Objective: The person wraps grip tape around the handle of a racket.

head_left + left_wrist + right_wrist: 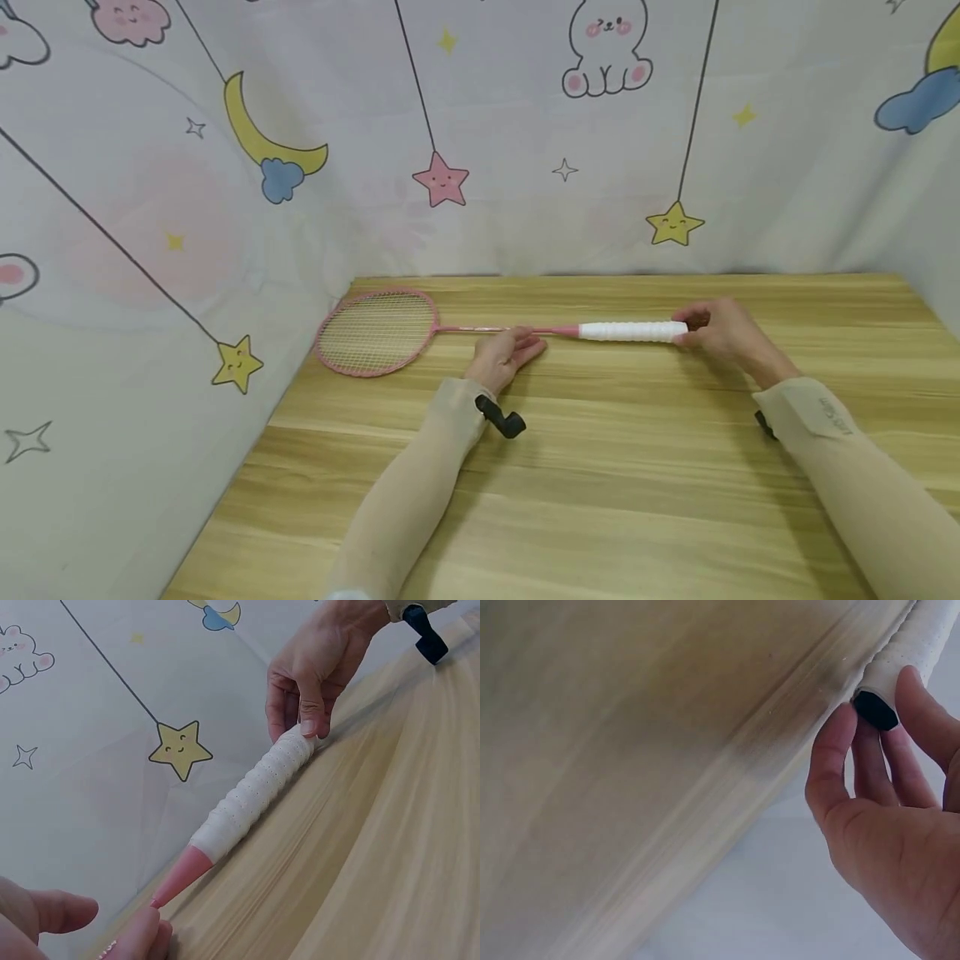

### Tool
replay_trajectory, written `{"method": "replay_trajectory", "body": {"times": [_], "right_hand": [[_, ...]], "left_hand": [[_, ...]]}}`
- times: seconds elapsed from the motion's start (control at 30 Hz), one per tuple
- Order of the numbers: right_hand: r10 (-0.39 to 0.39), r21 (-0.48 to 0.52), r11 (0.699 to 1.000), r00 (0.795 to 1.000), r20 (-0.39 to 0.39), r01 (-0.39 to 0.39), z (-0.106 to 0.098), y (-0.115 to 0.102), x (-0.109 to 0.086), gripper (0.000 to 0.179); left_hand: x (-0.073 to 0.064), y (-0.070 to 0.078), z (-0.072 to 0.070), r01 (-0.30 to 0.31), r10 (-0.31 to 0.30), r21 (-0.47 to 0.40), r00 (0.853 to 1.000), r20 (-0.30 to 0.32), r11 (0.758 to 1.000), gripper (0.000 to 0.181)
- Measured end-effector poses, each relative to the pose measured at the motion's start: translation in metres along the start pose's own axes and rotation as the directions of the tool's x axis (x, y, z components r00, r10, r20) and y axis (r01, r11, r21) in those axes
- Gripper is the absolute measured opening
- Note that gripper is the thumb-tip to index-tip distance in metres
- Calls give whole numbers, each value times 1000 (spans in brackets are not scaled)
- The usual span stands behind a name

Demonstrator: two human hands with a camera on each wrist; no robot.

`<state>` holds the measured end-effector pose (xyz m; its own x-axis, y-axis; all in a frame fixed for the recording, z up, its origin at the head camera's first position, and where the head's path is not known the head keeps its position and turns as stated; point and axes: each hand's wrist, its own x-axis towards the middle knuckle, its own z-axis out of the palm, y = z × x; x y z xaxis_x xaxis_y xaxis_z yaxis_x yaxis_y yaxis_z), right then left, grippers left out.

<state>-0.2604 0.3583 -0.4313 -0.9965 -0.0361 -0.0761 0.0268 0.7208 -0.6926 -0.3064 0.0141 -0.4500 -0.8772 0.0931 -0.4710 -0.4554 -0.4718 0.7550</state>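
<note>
A pink badminton racket (377, 373) lies lengthwise across the far part of the wooden table, its strung head to the left. Its white wrapped handle (632, 332) points right. My left hand (501, 357) is at the thin shaft, fingers extended against it. In the left wrist view, the left thumb (64, 909) stands apart from the fingers beside the shaft. At the handle's butt end, my right hand (727, 335) pinches the grip between thumb and fingers. The right wrist view shows the black end cap (876, 710) between those fingers.
A pale curtain (525, 225) printed with stars, moons and animals hangs along the table's back and left side. The wooden table (600, 475) stretches toward me. Each wrist bears a black mount, the left mount (501, 417) standing out beside the sleeve.
</note>
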Motion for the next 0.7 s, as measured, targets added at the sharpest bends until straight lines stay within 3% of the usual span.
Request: {"method": "replay_trajectory", "body": {"times": [0.13,0.27,0.5,0.63,0.7], "right_hand": [[6,-8,1000,1000,2,-6,0,2,2,40],[15,-2,1000,1000,12,-15,0,4,3,42],[20,-3,1000,995,98,-19,-11,3,-1,69],[45,-6,999,992,119,-45,-17,-1,-6,87],[51,-23,999,993,109,-48,-17,-4,-7,94]], "left_hand": [[-3,3,-4,6,-8,53,999,33,999,42],[-9,10,-10,-24,8,186,996,84,982,37],[-22,29,-20,-120,57,385,983,172,915,44],[-29,42,-26,-202,97,453,965,244,868,49],[-32,50,-31,-262,137,492,951,276,831,49]]}}
